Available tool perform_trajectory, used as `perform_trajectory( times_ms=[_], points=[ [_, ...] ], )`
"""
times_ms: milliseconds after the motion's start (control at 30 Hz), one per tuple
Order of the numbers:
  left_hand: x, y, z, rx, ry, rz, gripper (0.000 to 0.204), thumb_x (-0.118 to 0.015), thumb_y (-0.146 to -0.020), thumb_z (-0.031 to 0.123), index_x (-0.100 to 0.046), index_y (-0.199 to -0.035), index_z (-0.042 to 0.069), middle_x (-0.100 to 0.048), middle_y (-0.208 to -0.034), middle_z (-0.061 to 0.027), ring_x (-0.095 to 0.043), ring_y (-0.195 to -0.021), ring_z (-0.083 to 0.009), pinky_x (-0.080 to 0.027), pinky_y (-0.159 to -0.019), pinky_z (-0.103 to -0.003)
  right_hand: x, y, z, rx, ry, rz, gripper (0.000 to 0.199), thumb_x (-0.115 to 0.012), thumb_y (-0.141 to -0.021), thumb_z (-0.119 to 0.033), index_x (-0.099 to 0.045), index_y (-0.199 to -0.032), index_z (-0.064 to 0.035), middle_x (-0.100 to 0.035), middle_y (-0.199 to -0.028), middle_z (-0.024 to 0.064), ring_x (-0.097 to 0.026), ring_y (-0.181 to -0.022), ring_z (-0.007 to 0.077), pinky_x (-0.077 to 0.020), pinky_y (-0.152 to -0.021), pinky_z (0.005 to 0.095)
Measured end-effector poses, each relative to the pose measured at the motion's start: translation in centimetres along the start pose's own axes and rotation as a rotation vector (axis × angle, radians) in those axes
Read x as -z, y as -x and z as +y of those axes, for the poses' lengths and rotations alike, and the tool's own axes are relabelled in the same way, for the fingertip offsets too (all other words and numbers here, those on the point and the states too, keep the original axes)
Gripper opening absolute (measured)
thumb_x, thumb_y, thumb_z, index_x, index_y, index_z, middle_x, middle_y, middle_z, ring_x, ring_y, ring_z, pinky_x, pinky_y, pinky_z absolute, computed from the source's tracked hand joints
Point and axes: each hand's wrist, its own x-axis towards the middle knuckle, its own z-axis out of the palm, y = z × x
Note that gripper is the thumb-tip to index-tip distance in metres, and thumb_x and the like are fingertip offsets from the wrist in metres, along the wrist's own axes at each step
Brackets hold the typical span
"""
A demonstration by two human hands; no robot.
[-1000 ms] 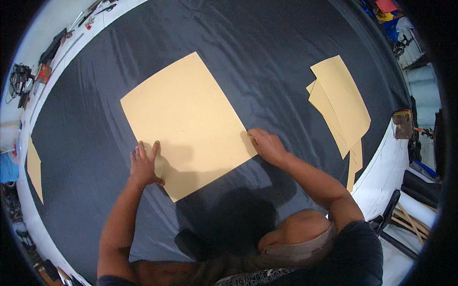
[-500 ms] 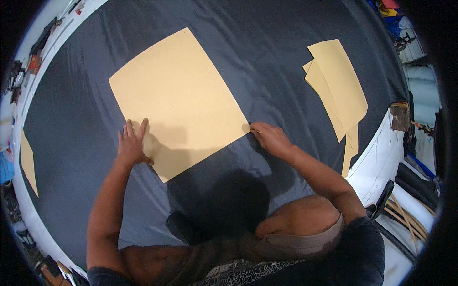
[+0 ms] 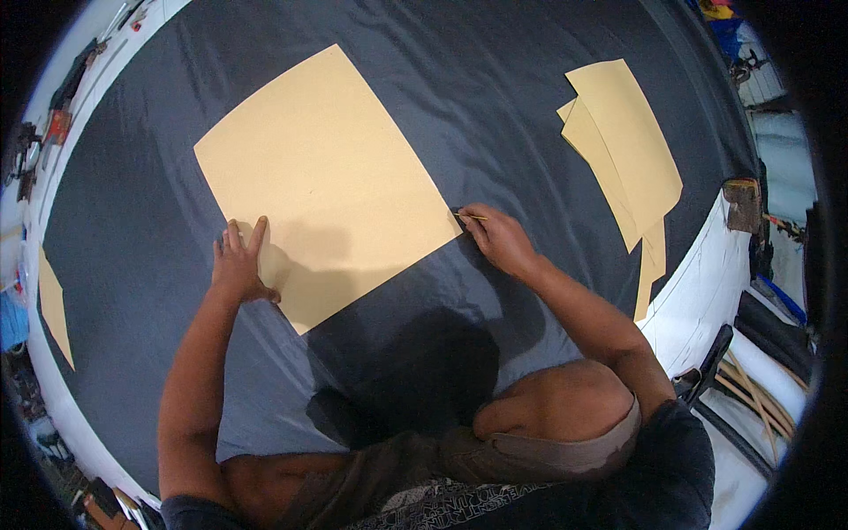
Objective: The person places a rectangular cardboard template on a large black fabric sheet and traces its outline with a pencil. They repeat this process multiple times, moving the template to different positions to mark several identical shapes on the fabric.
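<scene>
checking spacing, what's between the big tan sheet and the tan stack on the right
In the head view, only bare dark cloth lies between the big sheet and the stack.

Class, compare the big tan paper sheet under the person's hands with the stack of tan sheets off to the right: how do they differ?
The big tan sheet is one wide, nearly square piece; the stack of tan sheets is several narrower, overlapping pieces. The left hand presses the big tan sheet and the right hand works at its edge; nothing touches the stack. Both lie flat on dark cloth.
</scene>
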Motion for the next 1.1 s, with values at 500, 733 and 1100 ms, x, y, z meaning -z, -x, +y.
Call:
perform_trajectory(
  times_ms=[500, 733, 1100],
  points=[
    [-0.6, 0.0, -0.4, 0.004, 0.022, 0.023, 0.157, -0.101, -0.045, 0.049, 0.000, -0.164, 0.031, -0.011, -0.163, -0.0368, -0.023, -0.150, -0.0519, -0.025, -0.121, -0.061, -0.2, 0.9, 0.8, 0.152, 0.123, -0.054, 0.017, -0.057, -0.101, -0.018, -0.061, -0.112, -0.0054, -0.068, -0.109, 0.0169, -0.067, -0.097, 0.0404, -0.0553, -0.083, 0.0504],
    [-0.1, 0.1, -0.2, 0.005, 0.010, 0.006, 0.158, -0.100, -0.045, 0.051, 0.000, -0.164, 0.029, -0.011, -0.163, -0.0360, -0.024, -0.150, -0.0511, -0.024, -0.122, -0.059, 0.1, 1.6, 1.2, 0.180, 0.174, -0.055, 0.015, -0.061, -0.099, -0.017, -0.063, -0.110, -0.0069, -0.069, -0.105, 0.0145, -0.068, -0.092, 0.0383, -0.0565, -0.078, 0.0469],
    [0.2, 0.2, -0.1, 0.002, -0.024, -0.002, 0.157, -0.099, -0.045, 0.057, -0.003, -0.165, 0.026, -0.012, -0.162, -0.0371, -0.026, -0.149, -0.0516, -0.024, -0.121, -0.060, -0.6, -7.3, 0.3, 0.243, 0.271, -0.043, 0.024, -0.049, -0.102, -0.023, -0.058, -0.117, -0.0074, -0.068, -0.111, 0.0165, -0.068, -0.098, 0.0398, -0.0554, -0.082, 0.0515]
  ],
)
